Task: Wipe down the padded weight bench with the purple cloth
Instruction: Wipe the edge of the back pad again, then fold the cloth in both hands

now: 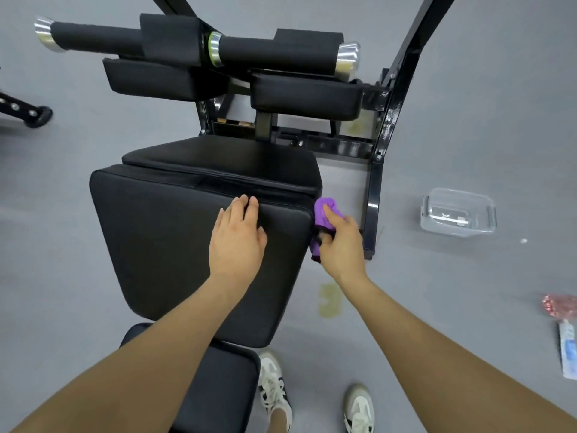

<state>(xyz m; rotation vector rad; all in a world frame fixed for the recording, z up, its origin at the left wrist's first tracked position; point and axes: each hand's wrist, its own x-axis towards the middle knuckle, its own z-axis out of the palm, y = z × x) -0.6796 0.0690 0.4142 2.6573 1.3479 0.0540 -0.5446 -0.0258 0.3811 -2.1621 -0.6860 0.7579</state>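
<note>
Left hand (237, 242) lies flat, fingers straight, on the bench pad (162, 239) — right hand (338, 245) grips the purple cloth (323, 210) against its side edge, clear container (457, 212) on the floor nearby.

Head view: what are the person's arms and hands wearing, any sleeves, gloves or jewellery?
Both forearms are bare down to the frame's bottom edge, with no sleeves in view. The left hand and right hand have no gloves, and no rings, watch or wristband show. Fingernails look short and unpainted.
</note>
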